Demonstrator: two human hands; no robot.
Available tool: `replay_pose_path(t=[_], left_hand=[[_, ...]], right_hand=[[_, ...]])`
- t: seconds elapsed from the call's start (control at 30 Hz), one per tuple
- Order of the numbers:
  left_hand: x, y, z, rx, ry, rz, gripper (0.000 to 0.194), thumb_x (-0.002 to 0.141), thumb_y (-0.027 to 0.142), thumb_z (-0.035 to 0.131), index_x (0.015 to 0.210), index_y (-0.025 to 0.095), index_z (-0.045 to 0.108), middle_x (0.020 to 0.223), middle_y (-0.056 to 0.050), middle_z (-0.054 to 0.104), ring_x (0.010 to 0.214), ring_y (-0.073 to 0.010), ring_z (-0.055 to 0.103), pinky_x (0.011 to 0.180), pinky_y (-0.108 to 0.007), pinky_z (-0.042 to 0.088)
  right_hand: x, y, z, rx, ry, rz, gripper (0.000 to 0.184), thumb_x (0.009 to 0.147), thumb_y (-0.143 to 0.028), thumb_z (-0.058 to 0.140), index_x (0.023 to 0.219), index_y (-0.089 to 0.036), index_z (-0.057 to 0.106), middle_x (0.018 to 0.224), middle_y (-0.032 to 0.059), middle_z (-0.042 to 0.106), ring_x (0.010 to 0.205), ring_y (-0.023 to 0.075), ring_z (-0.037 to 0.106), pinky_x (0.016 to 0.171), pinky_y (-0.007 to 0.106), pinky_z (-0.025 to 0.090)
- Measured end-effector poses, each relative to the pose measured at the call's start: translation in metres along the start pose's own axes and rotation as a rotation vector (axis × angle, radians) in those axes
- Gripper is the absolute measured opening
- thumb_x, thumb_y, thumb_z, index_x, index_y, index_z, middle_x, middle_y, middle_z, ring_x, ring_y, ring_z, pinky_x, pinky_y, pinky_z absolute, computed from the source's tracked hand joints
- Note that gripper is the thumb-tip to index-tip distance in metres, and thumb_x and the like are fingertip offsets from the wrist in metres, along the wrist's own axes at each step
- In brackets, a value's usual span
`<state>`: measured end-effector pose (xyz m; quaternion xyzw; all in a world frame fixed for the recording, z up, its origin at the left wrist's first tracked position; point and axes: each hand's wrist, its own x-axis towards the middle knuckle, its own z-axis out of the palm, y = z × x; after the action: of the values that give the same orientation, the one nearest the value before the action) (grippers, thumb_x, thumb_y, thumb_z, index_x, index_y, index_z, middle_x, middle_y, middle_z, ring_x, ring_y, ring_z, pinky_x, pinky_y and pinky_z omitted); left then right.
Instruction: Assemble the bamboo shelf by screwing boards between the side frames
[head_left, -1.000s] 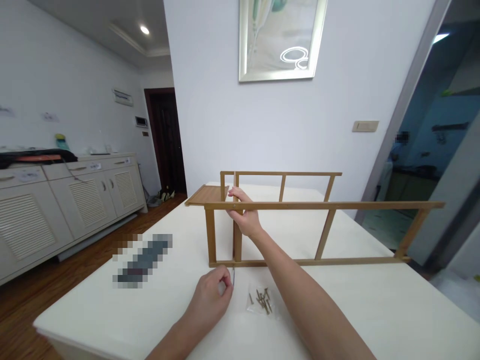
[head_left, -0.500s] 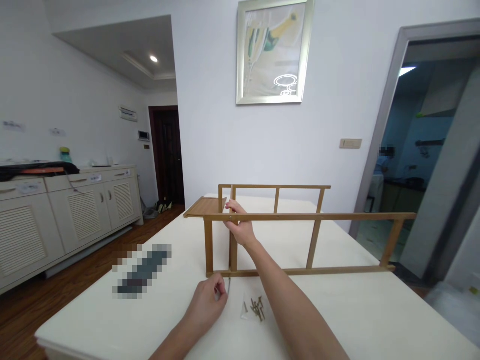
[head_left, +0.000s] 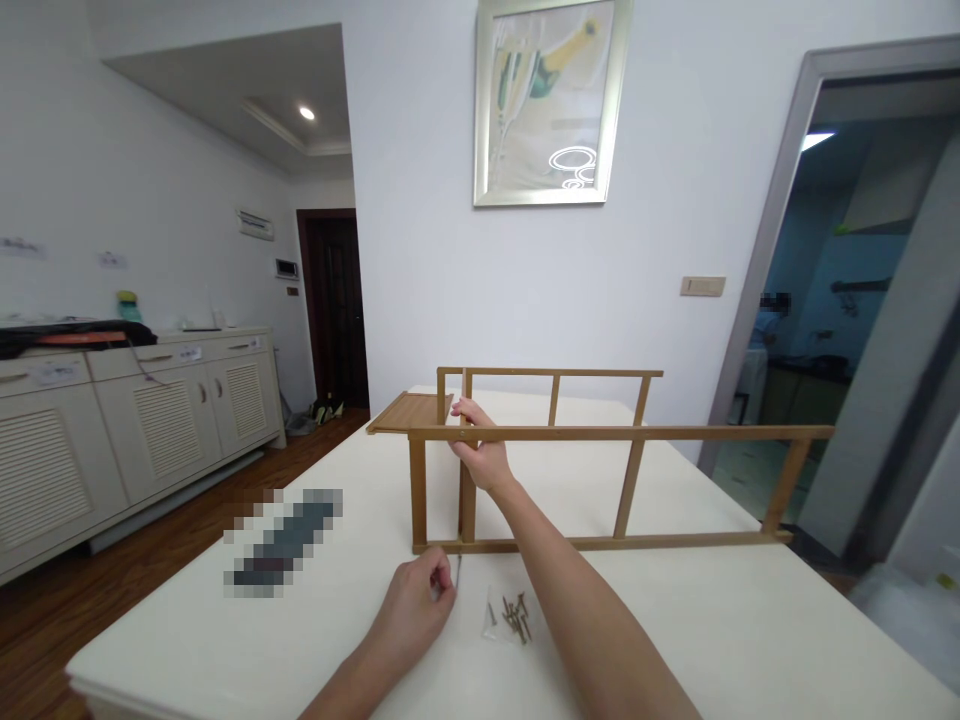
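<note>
A wooden ladder-like frame (head_left: 622, 434) stands on its long edge on the white table (head_left: 750, 620). My right hand (head_left: 480, 450) is closed around an upright wooden post (head_left: 466, 500) behind the frame's top rail, near its left end. A second frame (head_left: 555, 374) stands further back, with a flat wooden board (head_left: 405, 412) at its left. My left hand (head_left: 416, 610) rests on the table in front of the frame's lower rail, fingers pinched on a thin metal tool (head_left: 458, 568) whose tip is at the rail.
Several loose screws (head_left: 514, 614) lie on a clear bag just right of my left hand. A blurred dark object (head_left: 285, 540) lies on the table to the left. A white cabinet (head_left: 135, 420) lines the left wall; a doorway opens at the right.
My view tilted up between the first earlier frame and the second, so everything sits lower. Both hands keep their grips and the frames have not moved.
</note>
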<state>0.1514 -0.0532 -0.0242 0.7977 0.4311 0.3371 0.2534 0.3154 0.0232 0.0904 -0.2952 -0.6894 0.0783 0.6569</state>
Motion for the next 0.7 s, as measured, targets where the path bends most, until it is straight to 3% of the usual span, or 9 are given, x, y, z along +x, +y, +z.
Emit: replay_pose_path(t=[0.7], left_hand=[[-0.0008, 0.0028, -0.0009, -0.004, 0.011, 0.018, 0.016, 0.069, 0.005, 0.047, 0.065, 0.021, 0.047, 0.063, 0.003, 0.057, 0.063, -0.0141, 0.056, 0.061, -0.022, 0.037]], right_hand=[[-0.0009, 0.0035, 0.0004, -0.017, 0.013, 0.006, 0.026, 0.074, -0.026, 0.063, 0.1, -0.025, 0.061, 0.119, 0.0061, 0.063, 0.126, 0.0261, 0.05, 0.105, 0.045, 0.04]])
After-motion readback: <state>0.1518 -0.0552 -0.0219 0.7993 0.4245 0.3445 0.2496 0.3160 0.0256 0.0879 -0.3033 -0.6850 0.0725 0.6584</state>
